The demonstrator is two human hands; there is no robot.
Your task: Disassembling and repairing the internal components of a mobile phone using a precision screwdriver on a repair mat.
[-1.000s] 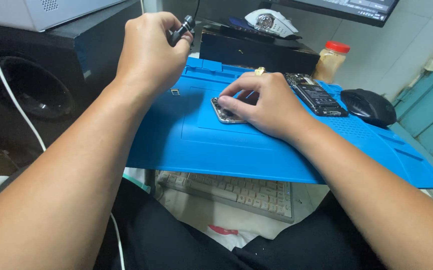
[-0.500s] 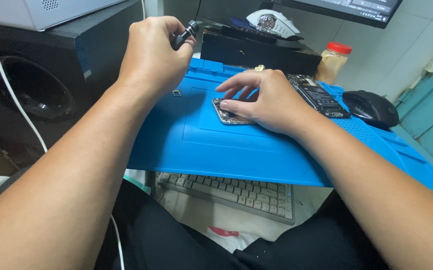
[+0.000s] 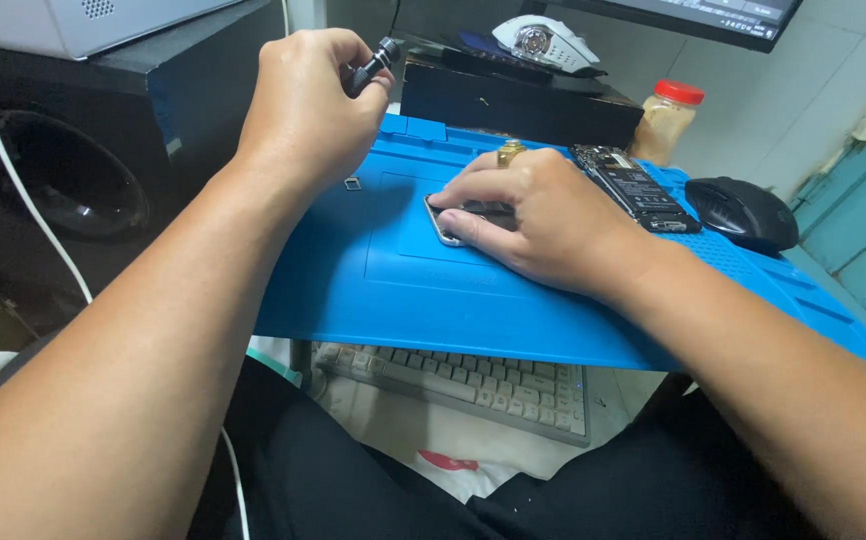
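the left hand (image 3: 308, 110), in the upper left of the frame, is closed in a fist around a slim dark tool (image 3: 373, 62), probably a small screwdriver, though only its knurled end shows above the knuckles. the right hand (image 3: 543, 220), at centre frame, lies flat with fingers spread, pressing down on a phone (image 3: 443, 222) that rests on the blue repair mat (image 3: 433, 290); only the phone's silvery left corner shows from under the fingers. risks as i judge them: the tool is lifted well clear of the phone, so bringing it down with the fingers covering the work could make the tip slip and scratch the phone or jab a finger. a tiny pale part (image 3: 354, 183) lies loose on the mat near the left wrist and could be swept off by the forearm. the mat overhangs the keyboard (image 3: 463, 385) at lower centre, so its front edge may sag under pressure. a second opened phone (image 3: 633, 188) lies just beyond the right hand, within reach of a careless knock. at upper right stands a jar (image 3: 665, 122) with a red lid and tan contents; its label cannot be made out. a black mouse (image 3: 743, 212) sits at right on the mat, a white mouse (image 3: 545, 42) at top centre on a dark box (image 3: 513, 95).
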